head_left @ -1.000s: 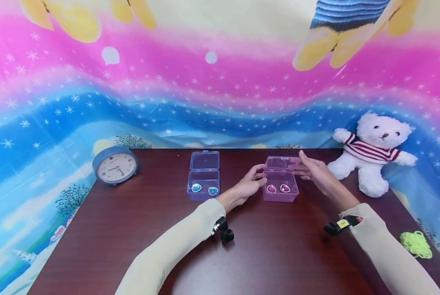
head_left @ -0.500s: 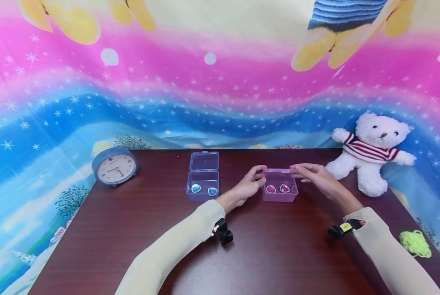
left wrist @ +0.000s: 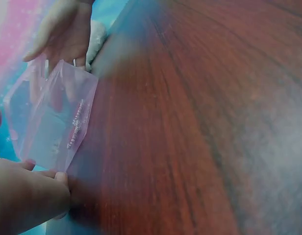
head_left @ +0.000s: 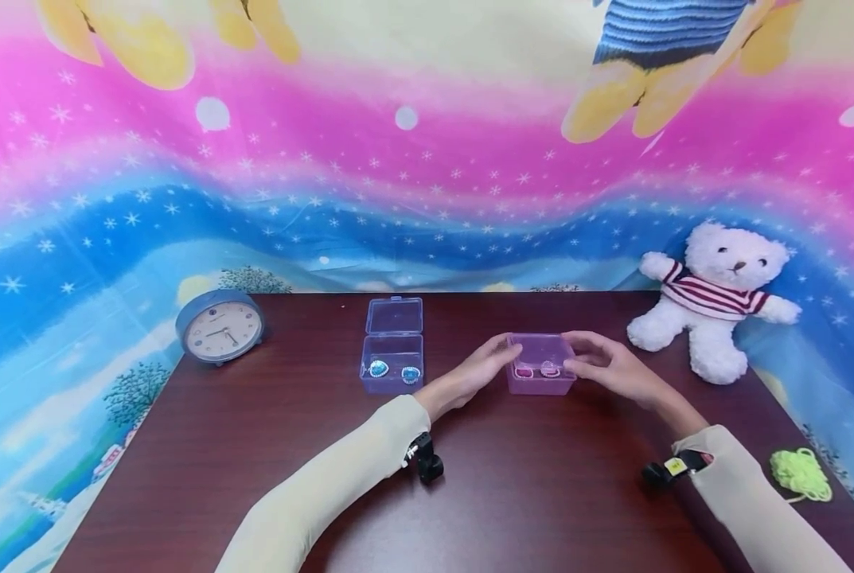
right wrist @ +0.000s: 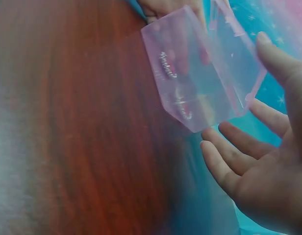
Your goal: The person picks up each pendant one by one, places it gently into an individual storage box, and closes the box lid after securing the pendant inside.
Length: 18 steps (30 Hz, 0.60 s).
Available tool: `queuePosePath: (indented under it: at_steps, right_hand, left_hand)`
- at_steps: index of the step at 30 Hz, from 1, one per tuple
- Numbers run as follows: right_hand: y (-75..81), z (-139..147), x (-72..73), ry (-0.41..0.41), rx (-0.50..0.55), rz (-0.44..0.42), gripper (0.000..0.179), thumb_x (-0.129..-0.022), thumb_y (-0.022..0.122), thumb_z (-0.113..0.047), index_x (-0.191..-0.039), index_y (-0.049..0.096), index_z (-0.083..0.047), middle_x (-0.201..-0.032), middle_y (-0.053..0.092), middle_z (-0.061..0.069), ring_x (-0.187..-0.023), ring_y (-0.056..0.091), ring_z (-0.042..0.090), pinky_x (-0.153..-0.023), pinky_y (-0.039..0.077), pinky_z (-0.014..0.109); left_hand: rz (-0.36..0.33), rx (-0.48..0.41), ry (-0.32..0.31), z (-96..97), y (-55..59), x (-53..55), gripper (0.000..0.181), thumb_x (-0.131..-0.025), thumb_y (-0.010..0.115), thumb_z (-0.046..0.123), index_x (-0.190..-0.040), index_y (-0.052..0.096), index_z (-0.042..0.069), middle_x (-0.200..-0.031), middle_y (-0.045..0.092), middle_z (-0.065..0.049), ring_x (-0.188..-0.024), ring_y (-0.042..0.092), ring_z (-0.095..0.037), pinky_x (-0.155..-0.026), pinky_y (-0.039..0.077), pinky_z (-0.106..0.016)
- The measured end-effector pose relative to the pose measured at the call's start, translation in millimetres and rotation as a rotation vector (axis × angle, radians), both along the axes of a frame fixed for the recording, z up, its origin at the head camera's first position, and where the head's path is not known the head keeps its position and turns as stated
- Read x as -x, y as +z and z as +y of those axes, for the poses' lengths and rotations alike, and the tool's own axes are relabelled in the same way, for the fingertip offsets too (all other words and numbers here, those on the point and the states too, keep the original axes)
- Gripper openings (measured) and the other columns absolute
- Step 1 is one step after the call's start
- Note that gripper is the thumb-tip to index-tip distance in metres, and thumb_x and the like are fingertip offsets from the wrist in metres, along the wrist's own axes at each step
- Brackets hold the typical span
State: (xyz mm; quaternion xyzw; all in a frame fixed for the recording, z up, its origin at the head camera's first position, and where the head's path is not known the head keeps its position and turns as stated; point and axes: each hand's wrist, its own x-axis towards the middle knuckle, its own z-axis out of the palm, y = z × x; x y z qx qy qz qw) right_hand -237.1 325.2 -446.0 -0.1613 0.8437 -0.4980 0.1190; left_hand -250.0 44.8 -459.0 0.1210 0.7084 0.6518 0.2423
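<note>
The translucent pink plastic box [head_left: 539, 387] stands on the table between both hands, with two pink gem ornaments [head_left: 549, 368] in it. Its hinged lid [head_left: 540, 345] is swung forward over the box; in the right wrist view the lid [right wrist: 234, 54] stands at an angle. My left hand [head_left: 475, 371] holds the box's left side, thumb near the front corner and fingers behind. At the right side is my right hand [head_left: 608, 368], its fingers loosely spread in the right wrist view and its thumb [right wrist: 276, 56] by the lid's edge.
Left of the hands a bluish clear box [head_left: 391, 387] stands with its lid up, holding two blue gem ornaments [head_left: 378, 368]. A round clock [head_left: 220, 326] is at the far left. A white teddy bear [head_left: 716, 350] sits back right, with green yarn [head_left: 801, 475] in front.
The pink box's lid has swung from raised at the back to forward over the box. My right hand has moved with it, slightly down and forward; my left hand stays at the box.
</note>
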Motion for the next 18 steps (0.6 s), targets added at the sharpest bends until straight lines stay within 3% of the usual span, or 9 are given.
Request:
queuePosePath:
  at_steps: [5, 11, 18]
  right_hand:
    - [-6.6, -2, -2.4, 0.023, 0.003, 0.008, 0.057, -0.101, 0.067, -0.021, -0.152, 0.044, -0.010, -0.145, 0.055, 0.023, -0.121, 0.066, 0.034, -0.089, 0.060, 0.028]
    - [-10.6, -4, -3.8, -0.022, -0.021, 0.034, 0.058, -0.100, 0.069, -0.025, -0.151, 0.047, -0.010, -0.144, 0.056, 0.024, -0.119, 0.067, 0.033, -0.086, 0.061, 0.029]
    - [-12.4, -6, -5.2, -0.070, -0.029, 0.084, 0.059, -0.098, 0.071, -0.023, -0.150, 0.048, -0.009, -0.144, 0.057, 0.026, -0.119, 0.066, 0.037, -0.083, 0.060, 0.023]
  left_hand:
    - [0.034, 0.089, -0.028, -3.3, -3.4, -1.7, 0.065, -0.104, 0.057, 0.039, -0.162, 0.032, 0.024, -0.164, 0.041, -0.005, -0.155, 0.033, -0.030, -0.126, 0.028, -0.053]
    - [0.047, 0.117, -0.056, -4.7, -4.5, -2.2, 0.065, -0.107, 0.052, 0.039, -0.164, 0.025, 0.024, -0.167, 0.035, -0.005, -0.157, 0.028, -0.030, -0.128, 0.024, -0.054]
    - [0.059, 0.129, -0.098, -5.5, 1.4, -1.8, 0.069, -0.109, 0.047, 0.039, -0.167, 0.014, 0.021, -0.172, 0.025, -0.004, -0.160, 0.021, -0.029, -0.130, 0.020, -0.052]
